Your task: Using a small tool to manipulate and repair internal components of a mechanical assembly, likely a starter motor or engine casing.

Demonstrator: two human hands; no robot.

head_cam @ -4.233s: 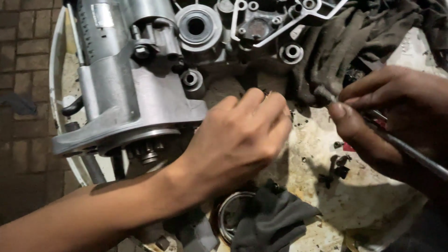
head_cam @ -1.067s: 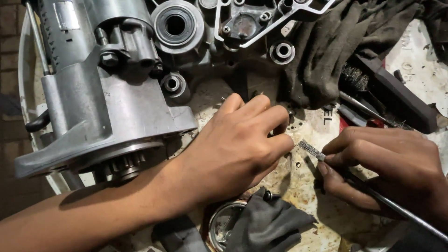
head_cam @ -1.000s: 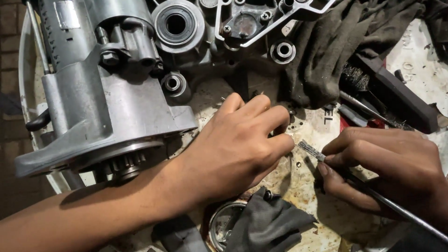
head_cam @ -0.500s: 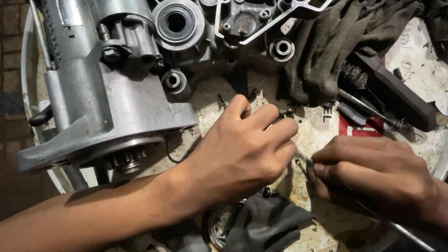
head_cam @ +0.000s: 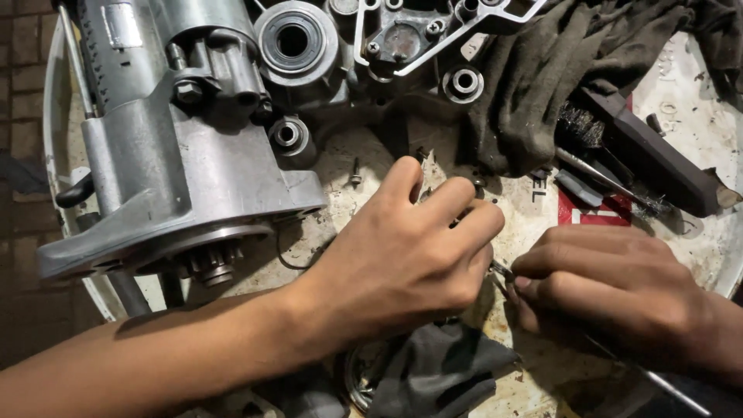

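The left hand [head_cam: 402, 248] lies palm down on the dirty white board [head_cam: 696, 131], with the fingers curled close together over a small part that I cannot see; whether it pinches this part I cannot tell. The right hand [head_cam: 611, 290] is closed around a thin metal tool [head_cam: 501, 270], whose tip pokes out towards the left fingers and almost touches them, while the long shaft comes out behind the wrist. So the work sits just between the two hands, in the middle of the board. Above and to the left lies the big grey motor [head_cam: 170, 155], with its gear end facing down, and beside it an open metal housing [head_cam: 387, 46]. A small screw [head_cam: 356, 174] lies loose near the left hand. A wire brush [head_cam: 627, 147] and a dark rag [head_cam: 542, 85] rest at the right. To my judgement the motor is already taken apart and the small part is not yet back in its place, so much is left.
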